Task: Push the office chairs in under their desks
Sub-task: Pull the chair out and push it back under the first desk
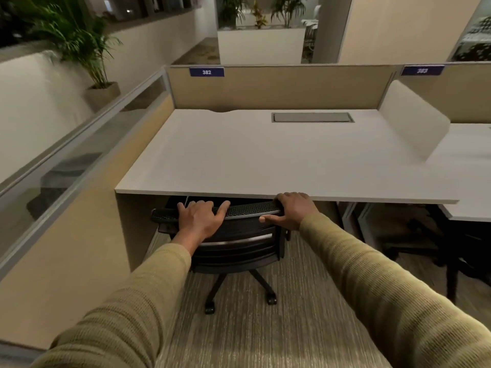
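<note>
Open-plan office: label 382 and label 383 near the top number the bays; beige partition panel, white counter, black swivel chair lower centre, potted palm upper left.

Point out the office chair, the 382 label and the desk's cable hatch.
office chair (249, 208), head view, mesh top of backrest
382 label (206, 72), head view, middle of blue plate
cable hatch (312, 117), head view, grey lid

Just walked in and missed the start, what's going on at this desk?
A person in an olive sweater has both hands on the top rim of a black mesh-back office chair at desk 382. The left hand lies flat on it; the right hand grips its right end. The backrest sits at the desk's front edge.
</note>
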`<control>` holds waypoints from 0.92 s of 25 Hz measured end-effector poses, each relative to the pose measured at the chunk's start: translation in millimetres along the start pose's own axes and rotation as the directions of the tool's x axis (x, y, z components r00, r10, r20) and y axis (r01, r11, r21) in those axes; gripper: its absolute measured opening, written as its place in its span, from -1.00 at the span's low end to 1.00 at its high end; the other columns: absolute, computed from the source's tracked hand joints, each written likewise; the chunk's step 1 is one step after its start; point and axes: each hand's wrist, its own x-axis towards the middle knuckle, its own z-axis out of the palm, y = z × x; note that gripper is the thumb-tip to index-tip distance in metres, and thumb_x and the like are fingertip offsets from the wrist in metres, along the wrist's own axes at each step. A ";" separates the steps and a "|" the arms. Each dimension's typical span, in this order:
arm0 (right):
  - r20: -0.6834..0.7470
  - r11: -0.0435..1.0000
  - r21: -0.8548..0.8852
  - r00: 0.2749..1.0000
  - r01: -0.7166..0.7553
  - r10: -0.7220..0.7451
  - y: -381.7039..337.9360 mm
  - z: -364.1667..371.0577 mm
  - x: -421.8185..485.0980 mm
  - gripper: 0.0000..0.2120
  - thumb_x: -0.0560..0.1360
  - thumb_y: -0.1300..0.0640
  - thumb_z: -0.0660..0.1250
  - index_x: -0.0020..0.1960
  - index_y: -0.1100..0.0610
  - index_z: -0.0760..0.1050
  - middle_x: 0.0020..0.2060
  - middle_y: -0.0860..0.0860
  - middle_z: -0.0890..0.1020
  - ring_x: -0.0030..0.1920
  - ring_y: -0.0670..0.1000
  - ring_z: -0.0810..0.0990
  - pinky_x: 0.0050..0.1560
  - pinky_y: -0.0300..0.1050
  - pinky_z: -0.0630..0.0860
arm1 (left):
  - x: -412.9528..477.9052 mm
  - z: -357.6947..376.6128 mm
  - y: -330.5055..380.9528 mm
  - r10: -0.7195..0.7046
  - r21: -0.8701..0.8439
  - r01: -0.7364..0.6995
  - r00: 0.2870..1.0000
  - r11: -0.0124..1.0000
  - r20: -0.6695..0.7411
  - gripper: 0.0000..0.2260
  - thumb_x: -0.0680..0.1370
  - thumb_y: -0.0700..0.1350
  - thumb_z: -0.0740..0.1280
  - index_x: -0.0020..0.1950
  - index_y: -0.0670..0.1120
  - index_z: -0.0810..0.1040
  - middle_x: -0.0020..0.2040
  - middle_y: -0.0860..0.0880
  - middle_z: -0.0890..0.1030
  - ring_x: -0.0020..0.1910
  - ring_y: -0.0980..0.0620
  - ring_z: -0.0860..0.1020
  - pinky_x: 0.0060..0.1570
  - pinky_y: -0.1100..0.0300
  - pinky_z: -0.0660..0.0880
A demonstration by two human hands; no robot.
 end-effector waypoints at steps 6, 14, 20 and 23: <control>-0.052 0.999 0.041 0.999 0.009 -0.007 2.3 12.2 -78.9 -0.21 0.36 -0.61 0.10 0.29 -0.03 0.44 0.19 -0.03 0.60 0.22 0.05 0.51 0.33 0.07 0.31 | -53.8 -1.2 11.2 0.044 -0.001 -0.045 0.993 0.999 -0.109 -0.37 0.57 0.44 -0.11 -0.31 0.03 0.48 -0.31 0.08 0.50 -0.16 -0.02 0.53 0.25 -0.19 0.26; -0.207 0.998 -0.021 0.977 -0.055 0.049 32.1 19.8 -176.5 -0.08 0.25 -0.71 -0.10 0.21 -0.06 0.47 0.12 -0.06 0.62 0.13 0.03 0.54 0.24 0.07 0.35 | -124.3 -4.7 67.5 0.083 -0.053 -0.092 0.986 0.994 -0.147 -0.28 0.51 0.51 -0.14 -0.37 0.02 0.52 -0.39 0.09 0.52 -0.28 0.03 0.50 0.20 -0.13 0.35; -0.233 0.988 -0.081 0.966 -0.130 0.108 71.6 12.5 -210.0 0.02 0.19 -0.74 -0.24 0.23 -0.08 0.46 0.15 -0.01 0.58 0.18 0.08 0.50 0.31 0.16 0.30 | -140.6 -10.0 117.4 0.107 -0.066 -0.120 0.980 0.991 -0.168 -0.27 0.49 0.52 -0.13 -0.40 0.00 0.52 -0.44 0.08 0.50 -0.36 0.04 0.49 0.08 -0.05 0.40; -0.199 0.979 -0.102 0.968 -0.175 0.152 84.4 10.8 -209.3 0.02 0.20 -0.74 -0.20 0.29 -0.08 0.43 0.21 0.03 0.54 0.26 0.12 0.46 0.37 0.24 0.28 | -136.4 -10.4 131.3 0.113 -0.071 -0.127 0.977 0.989 -0.179 -0.27 0.49 0.52 -0.13 -0.41 -0.01 0.51 -0.44 0.07 0.50 -0.37 0.03 0.49 0.05 -0.04 0.41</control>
